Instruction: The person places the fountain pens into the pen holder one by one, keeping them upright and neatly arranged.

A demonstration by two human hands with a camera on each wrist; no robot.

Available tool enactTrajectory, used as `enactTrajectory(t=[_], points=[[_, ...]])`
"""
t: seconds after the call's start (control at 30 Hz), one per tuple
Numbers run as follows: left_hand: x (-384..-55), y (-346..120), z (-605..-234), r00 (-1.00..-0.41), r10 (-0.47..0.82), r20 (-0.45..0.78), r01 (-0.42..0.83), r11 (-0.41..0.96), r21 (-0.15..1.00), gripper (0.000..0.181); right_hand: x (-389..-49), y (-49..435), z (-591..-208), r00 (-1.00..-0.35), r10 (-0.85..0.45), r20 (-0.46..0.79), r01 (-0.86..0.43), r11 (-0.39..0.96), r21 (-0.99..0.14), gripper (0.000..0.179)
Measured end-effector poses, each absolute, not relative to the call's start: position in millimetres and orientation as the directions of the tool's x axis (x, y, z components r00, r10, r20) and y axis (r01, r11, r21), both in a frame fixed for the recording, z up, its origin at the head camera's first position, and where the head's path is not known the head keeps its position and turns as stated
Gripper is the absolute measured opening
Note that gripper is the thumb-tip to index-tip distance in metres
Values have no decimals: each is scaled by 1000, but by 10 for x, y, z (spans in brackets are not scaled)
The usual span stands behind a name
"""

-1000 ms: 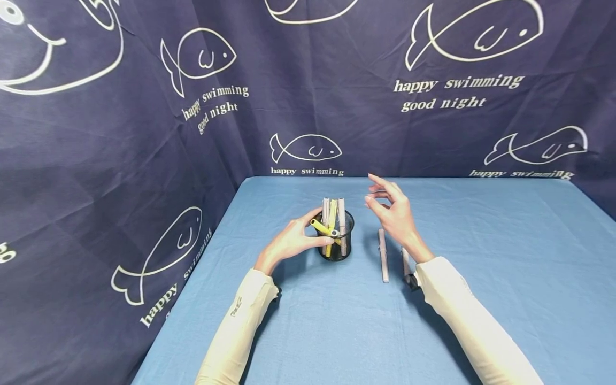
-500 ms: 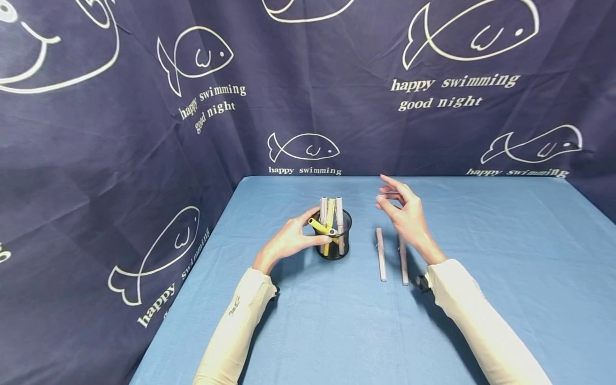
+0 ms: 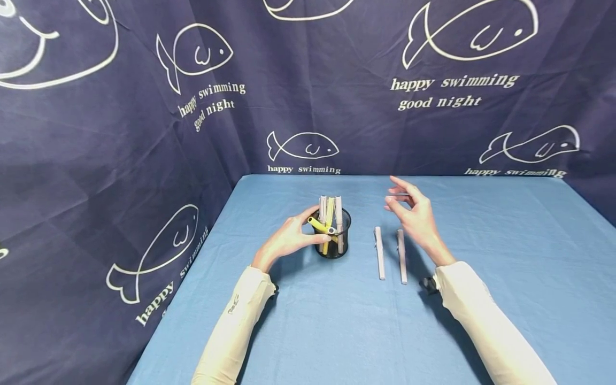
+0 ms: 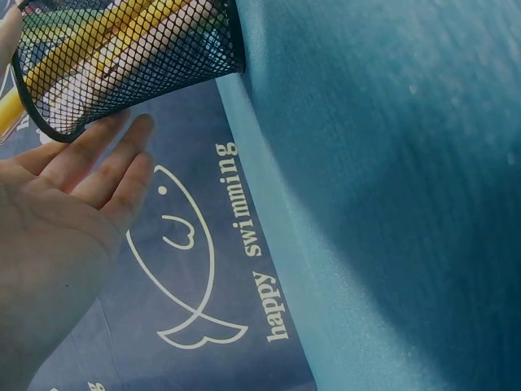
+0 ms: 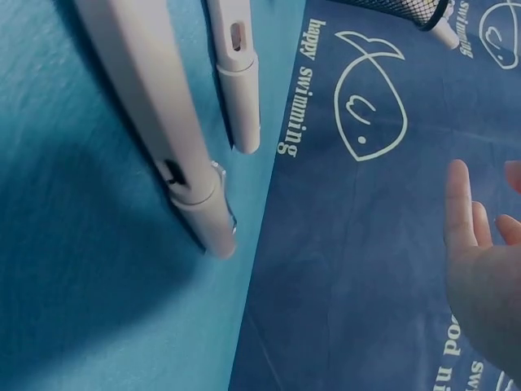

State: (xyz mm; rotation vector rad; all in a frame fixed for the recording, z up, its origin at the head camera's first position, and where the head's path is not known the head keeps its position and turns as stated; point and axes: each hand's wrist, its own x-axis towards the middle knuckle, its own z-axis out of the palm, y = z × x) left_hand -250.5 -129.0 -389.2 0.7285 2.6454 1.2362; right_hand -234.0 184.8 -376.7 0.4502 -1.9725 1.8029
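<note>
In the head view my left hand (image 3: 291, 235) holds a black mesh pen holder (image 3: 343, 243), its thumb at the near rim and a finger at the far side. Pale pens (image 3: 339, 209) and yellow pens stand in it; one yellow pen (image 3: 316, 224) leans out toward the left. The left wrist view shows the mesh wall (image 4: 163, 57) above the lower fingers. My right hand (image 3: 415, 214) hovers past two pale pens on the cloth, a left one (image 3: 379, 254) and a right one (image 3: 402, 258). Its fingers are loosely bent, and I see nothing held in them.
A blue cloth (image 3: 317, 331) covers the table. Dark blue curtains (image 3: 366, 123) with white fish drawings and lettering hang behind it and along its left side.
My right hand has moved to the right, away from the pen holder, uncovering the right-hand pale pen on the cloth. The left hand still holds the pen holder in place.
</note>
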Motion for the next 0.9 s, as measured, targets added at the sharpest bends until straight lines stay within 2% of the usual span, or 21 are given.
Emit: enactTrajectory(t=[0.9], points=[[-2519, -1294, -3897, -870, 486, 82, 377, 551, 745, 93, -2256, 2128, -3850, -913, 32, 406, -398, 132, -908, 52]])
